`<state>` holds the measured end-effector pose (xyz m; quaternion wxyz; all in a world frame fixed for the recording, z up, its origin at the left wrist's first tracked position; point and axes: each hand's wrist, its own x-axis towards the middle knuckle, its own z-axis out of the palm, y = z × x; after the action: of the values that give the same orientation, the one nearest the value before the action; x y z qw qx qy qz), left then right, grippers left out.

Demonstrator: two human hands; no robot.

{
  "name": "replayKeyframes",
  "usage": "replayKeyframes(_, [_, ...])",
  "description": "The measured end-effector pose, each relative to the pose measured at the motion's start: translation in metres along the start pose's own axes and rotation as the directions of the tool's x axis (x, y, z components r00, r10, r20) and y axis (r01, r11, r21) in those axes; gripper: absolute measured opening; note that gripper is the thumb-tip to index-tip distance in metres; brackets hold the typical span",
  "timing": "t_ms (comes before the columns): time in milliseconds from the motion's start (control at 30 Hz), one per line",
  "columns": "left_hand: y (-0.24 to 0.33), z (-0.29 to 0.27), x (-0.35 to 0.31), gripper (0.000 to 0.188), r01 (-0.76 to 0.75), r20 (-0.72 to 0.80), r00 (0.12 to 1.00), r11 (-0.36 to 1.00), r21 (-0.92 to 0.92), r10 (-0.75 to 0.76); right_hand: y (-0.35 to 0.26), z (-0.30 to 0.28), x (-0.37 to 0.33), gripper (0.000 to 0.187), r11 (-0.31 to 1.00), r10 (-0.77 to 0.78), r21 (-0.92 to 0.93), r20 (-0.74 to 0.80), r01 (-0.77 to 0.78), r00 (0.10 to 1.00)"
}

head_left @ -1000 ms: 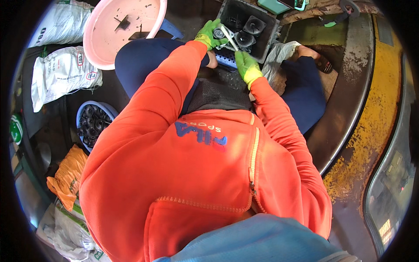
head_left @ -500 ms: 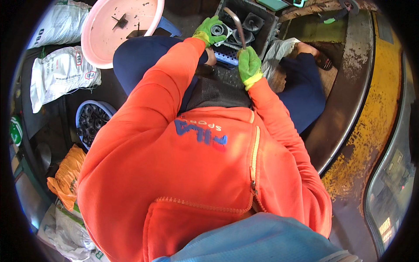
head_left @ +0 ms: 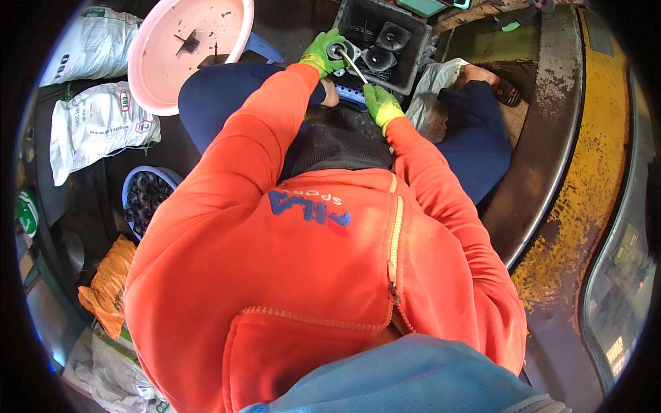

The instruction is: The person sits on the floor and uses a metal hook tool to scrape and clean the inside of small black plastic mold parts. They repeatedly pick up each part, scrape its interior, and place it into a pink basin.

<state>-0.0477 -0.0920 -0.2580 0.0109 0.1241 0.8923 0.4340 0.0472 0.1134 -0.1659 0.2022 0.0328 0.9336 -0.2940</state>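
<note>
My left hand (head_left: 322,52), in a yellow-green glove, grips a small light-grey part with a round opening (head_left: 337,50) at the near left side of a dark crate (head_left: 416,74). In my gloved right hand (head_left: 381,104), closed around its near end, is a thin rod-shaped tool (head_left: 354,67). Its far end reaches the round opening of the part; whether it goes inside I cannot tell. Inside the crate lie black square-framed parts with round middles, among them one at the back (head_left: 393,36) and one nearer (head_left: 378,59). Below my hands, a blue perforated basket (head_left: 352,97) is partly hidden.
A pink basin (head_left: 244,34) with a dark piece in it stands at the far left, beside a blue stool (head_left: 264,48). A blue tub (head_left: 173,175) of black parts, white sacks (head_left: 103,124) and an orange sack (head_left: 110,283) lie left. A rusty yellow metal frame (head_left: 593,151) curves along the right.
My right hand has moved left and slightly down, swinging the rod's far end from above the crate onto the grey part. My left hand keeps its hold and has shifted slightly left.
</note>
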Motion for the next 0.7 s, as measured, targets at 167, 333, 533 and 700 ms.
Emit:
replayKeyframes(167, [0.002, 0.001, -0.002, 0.074, 0.025, -0.023, 0.999, 1.000, 0.014, -0.025, -0.003, -0.003, 0.000, 0.055, 0.919, -0.128, 0.358, -0.132, 0.167, 0.983])
replayKeyframes(333, [-0.009, 0.008, 0.000, 0.075, 0.014, -0.013, 1.000, 0.999, -0.039, -0.014, -0.010, -0.005, -0.004, 0.051, 1.000, -0.011, -0.023, 0.052, 0.012, 0.999])
replayKeyframes(533, [-0.001, 0.003, -0.001, 0.073, 0.029, 0.035, 0.999, 0.999, 0.022, -0.030, -0.018, -0.009, -0.008, 0.047, 0.924, -0.118, 0.351, -0.117, 0.152, 0.986])
replayKeyframes(700, [0.009, -0.002, -0.002, 0.072, 0.046, 0.005, 0.999, 0.999, -0.020, -0.045, -0.013, -0.008, -0.009, 0.056, 0.985, 0.002, 0.169, 0.132, -0.024, 0.991])
